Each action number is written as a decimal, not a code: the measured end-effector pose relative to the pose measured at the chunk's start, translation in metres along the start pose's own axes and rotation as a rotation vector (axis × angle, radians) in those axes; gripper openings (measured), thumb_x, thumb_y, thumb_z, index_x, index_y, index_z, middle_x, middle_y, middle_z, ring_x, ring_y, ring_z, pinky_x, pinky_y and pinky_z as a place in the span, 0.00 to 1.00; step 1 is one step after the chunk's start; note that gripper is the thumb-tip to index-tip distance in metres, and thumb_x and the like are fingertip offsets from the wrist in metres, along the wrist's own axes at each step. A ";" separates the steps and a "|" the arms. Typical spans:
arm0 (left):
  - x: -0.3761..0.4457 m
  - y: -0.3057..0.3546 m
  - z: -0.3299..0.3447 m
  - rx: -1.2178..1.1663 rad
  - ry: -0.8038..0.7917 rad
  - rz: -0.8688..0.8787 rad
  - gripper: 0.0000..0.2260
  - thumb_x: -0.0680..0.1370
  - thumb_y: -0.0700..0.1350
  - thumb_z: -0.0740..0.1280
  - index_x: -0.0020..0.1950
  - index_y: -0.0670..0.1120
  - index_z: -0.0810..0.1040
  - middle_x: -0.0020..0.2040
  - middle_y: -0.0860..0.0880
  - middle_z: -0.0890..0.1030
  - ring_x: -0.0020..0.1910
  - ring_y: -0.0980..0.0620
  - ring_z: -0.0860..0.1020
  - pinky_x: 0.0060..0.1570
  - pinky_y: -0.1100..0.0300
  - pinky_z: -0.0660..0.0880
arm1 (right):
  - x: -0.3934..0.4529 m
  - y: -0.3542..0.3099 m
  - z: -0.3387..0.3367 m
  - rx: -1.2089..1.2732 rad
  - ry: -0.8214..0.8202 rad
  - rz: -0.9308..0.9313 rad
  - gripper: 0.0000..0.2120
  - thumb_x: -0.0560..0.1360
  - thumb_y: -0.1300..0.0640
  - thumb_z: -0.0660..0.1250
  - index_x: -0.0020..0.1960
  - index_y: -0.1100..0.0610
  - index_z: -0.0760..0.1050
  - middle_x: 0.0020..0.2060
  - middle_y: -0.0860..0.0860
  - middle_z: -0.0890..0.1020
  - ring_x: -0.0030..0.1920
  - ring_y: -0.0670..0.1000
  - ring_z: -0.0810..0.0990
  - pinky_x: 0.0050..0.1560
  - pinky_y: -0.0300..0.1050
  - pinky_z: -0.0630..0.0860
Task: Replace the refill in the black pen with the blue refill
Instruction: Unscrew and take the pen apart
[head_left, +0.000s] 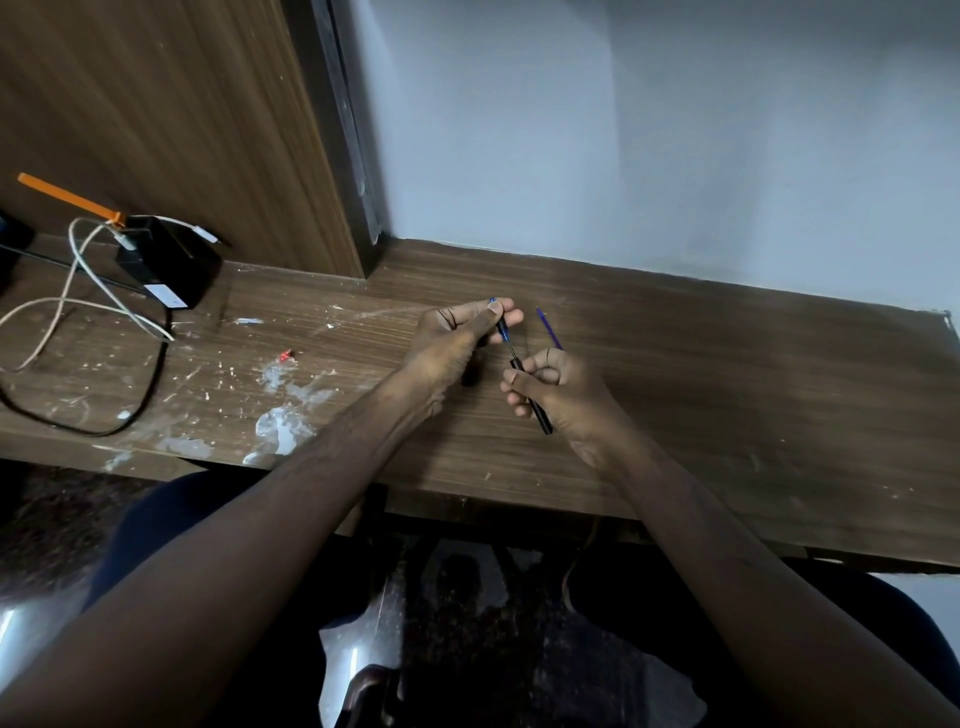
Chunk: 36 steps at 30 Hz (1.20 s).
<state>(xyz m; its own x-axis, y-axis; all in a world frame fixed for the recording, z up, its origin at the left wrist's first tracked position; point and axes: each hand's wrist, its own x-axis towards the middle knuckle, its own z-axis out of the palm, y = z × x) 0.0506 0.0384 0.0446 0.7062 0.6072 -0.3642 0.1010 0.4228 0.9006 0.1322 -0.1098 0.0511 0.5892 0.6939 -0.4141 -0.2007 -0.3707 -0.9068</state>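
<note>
**Black pen held at both ends, a thin refill bridging the gap**

The black pen (535, 408) is gripped low in the right hand (558, 397), its barrel slanting up and away from the body over the wooden desk (727, 364). From its open upper end a thin dark refill (511, 349) runs on to a blue-tinted front piece (502, 327), which is pinched between thumb and fingertips of the left hand (457, 332). The two hands are kept in line, so the thin rod can slide along the barrel's axis without bending. Whether it is being drawn out or fed in cannot be told.

A slim blue refill (548, 328) is seen just beyond the right hand, its lower end hidden behind the knuckles; whether it lies on the desk or is tucked between the fingers cannot be made out. It is judged to be kept close for the swap.

The right fingers are curled tightly round the barrel, hiding its middle. A small dark piece (470, 376) below the left hand is too blurred to identify. A black adapter (166, 265) with cables is left well apart at the desk's left.
</note>
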 end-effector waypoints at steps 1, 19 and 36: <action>0.001 0.001 -0.002 -0.005 0.031 0.002 0.07 0.83 0.46 0.70 0.54 0.49 0.89 0.50 0.53 0.91 0.39 0.64 0.82 0.34 0.73 0.75 | 0.000 0.001 -0.001 -0.058 -0.014 0.007 0.10 0.81 0.65 0.71 0.60 0.68 0.76 0.45 0.59 0.86 0.37 0.46 0.82 0.35 0.36 0.77; -0.004 -0.019 0.000 0.490 -0.056 -0.029 0.13 0.78 0.56 0.74 0.39 0.48 0.85 0.30 0.54 0.79 0.29 0.58 0.75 0.30 0.65 0.70 | 0.009 0.006 0.001 -0.178 0.112 0.124 0.11 0.84 0.55 0.61 0.48 0.53 0.81 0.34 0.49 0.85 0.27 0.44 0.73 0.23 0.35 0.66; 0.025 -0.014 -0.007 0.752 0.287 0.026 0.12 0.73 0.54 0.79 0.38 0.47 0.85 0.36 0.48 0.87 0.37 0.52 0.85 0.35 0.59 0.76 | 0.003 0.021 -0.022 -0.821 -0.034 0.051 0.16 0.84 0.51 0.66 0.49 0.62 0.85 0.38 0.52 0.89 0.26 0.36 0.78 0.32 0.27 0.69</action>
<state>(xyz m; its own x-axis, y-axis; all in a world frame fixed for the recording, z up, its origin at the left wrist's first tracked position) 0.0615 0.0526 0.0215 0.5174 0.8031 -0.2956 0.6041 -0.0981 0.7908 0.1467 -0.1288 0.0330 0.5678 0.6778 -0.4672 0.4180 -0.7263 -0.5457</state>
